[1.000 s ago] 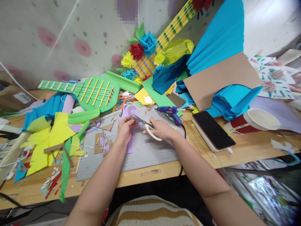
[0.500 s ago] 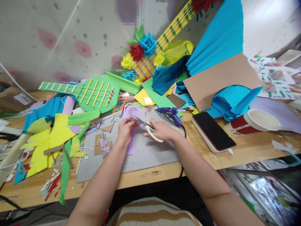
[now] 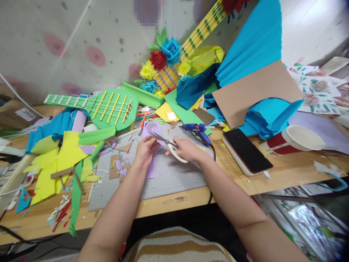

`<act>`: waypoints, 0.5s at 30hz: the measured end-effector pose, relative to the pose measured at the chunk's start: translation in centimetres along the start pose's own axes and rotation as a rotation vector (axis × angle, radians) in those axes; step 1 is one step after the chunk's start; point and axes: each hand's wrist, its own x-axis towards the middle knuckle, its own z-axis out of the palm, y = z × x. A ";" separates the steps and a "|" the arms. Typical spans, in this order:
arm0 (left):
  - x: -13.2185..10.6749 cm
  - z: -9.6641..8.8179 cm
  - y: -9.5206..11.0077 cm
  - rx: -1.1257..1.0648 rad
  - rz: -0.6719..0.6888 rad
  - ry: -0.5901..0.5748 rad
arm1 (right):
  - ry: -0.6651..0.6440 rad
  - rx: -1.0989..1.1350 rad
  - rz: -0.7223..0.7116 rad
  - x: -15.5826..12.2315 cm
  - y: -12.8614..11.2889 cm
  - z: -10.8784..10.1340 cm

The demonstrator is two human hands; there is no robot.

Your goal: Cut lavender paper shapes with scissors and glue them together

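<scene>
My right hand (image 3: 183,148) is closed around the white handles of a pair of scissors (image 3: 174,152). Their dark blades (image 3: 161,138) point left, the tips right at the fingers of my left hand (image 3: 145,148). That hand is closed in a pinch; whatever lies between thumb and fingers is too small or hidden to name. Beneath and behind it is purple paper (image 3: 152,170), with a curved cut shape at its far end. Both hands are above a grey cutting mat (image 3: 177,178).
Right of the mat lies a blue glue gun (image 3: 197,131), then a phone (image 3: 248,151) and a paper cup (image 3: 296,140). A green paper guitar (image 3: 114,109) and yellow scraps (image 3: 68,153) lie left. Blue crepe paper (image 3: 253,40) and brown cardboard (image 3: 256,91) stand behind.
The scissors and my right hand have shifted very slightly, the blade tips a little farther left and up. My left hand stays in its pinch; the rest is unchanged.
</scene>
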 end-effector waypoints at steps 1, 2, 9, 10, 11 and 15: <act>0.0 0.0 0.0 -0.004 -0.007 -0.003 | 0.002 0.003 -0.002 0.0 -0.1 0.0; 0.0 0.0 0.0 -0.009 -0.016 -0.007 | 0.004 0.008 -0.001 0.0 -0.1 0.1; 0.0 0.0 0.3 -0.039 -0.070 -0.025 | 0.007 0.051 -0.004 0.1 -0.3 0.2; 0.0 0.0 0.3 -0.040 -0.073 -0.031 | 0.006 0.050 -0.002 0.2 -0.3 0.2; 0.0 0.0 0.3 -0.039 -0.074 -0.038 | 0.007 0.047 0.000 0.2 -0.2 0.2; 0.1 -0.2 0.3 -0.040 -0.074 -0.060 | 0.014 0.039 0.004 0.2 -0.2 0.2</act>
